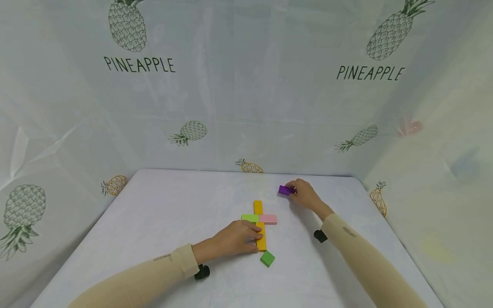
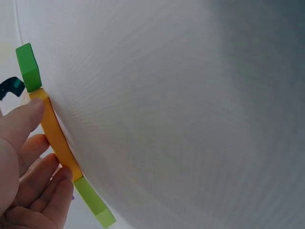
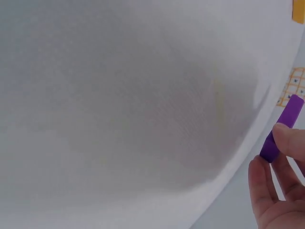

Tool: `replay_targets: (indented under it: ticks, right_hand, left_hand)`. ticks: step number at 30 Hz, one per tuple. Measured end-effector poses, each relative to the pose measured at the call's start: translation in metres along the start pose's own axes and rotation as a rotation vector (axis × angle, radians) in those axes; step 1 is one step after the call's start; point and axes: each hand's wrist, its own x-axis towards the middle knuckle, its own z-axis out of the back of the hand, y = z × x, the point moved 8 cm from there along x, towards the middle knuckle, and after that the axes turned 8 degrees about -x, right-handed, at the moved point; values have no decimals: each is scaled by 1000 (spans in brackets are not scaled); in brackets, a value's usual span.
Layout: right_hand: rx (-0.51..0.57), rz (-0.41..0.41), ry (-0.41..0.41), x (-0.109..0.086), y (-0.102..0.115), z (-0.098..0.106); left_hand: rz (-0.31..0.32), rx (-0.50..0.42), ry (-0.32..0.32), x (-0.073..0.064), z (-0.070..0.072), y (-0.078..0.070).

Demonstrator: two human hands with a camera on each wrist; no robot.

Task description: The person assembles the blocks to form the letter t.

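Observation:
My left hand (image 1: 238, 238) is at the near yellow block (image 1: 262, 243), its thumb by the near end and its fingers curled along the block. In the left wrist view the thumb and fingertips touch this yellow block (image 2: 58, 138). A light green block (image 1: 250, 218) and a pink block (image 1: 268, 219) lie end to end just beyond it, and another yellow block (image 1: 258, 207) extends farther back, forming a cross. One green block (image 1: 267, 259) sits turned at the near end. Farther back on the right, my right hand (image 1: 307, 196) pinches a purple block (image 3: 283, 126) between thumb and fingers.
The blocks lie on a white-covered table (image 1: 185, 196). Behind it hangs a pale cloth (image 1: 254, 94) printed with pineapples, which also covers the sides. A dark strap piece (image 1: 202, 272) shows under the left wrist and a black one (image 1: 320, 235) under the right.

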Motion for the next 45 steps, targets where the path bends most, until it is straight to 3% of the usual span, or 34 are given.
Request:
replay_targets:
  ticks: [18, 45]
  right_hand:
    - [-27, 134, -19, -30, 13, 20]
    - [2, 167, -7, -63, 27, 31]
  left_hand:
    - [3, -18, 3, 0, 1, -3]
    - [18, -10, 8, 0, 1, -2]
